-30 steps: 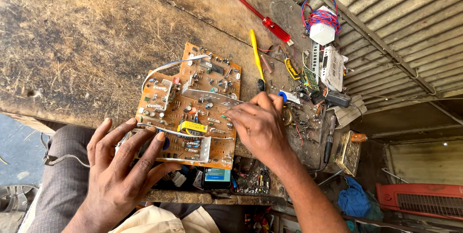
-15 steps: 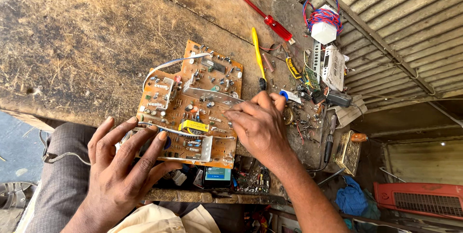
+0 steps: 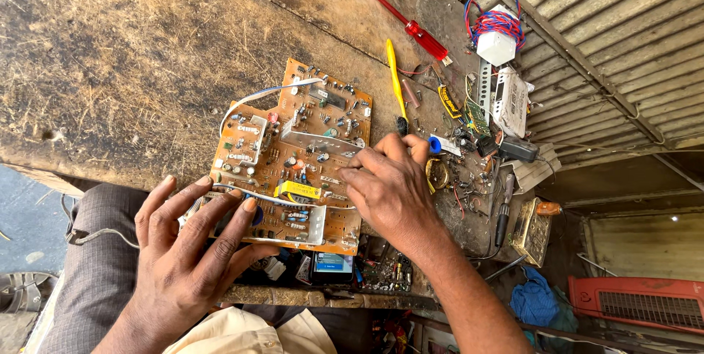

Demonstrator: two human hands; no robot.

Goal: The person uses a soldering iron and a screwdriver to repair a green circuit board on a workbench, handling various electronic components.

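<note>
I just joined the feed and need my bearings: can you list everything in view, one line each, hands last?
circuit board: one, orange-brown, middle of the bench, near edge
workbench: one, worn brown, under everything
red screwdriver: one, top centre
yellow-handled tool: one, right of the board
wire coil: one, red and blue, top right
white block: one, under the coil
loose small parts: many, mixed, right of the board
blue cloth: one, lower right
left hand: fingers spread on the board's near left corner
right hand: fingertips on the board's right edge
</note>
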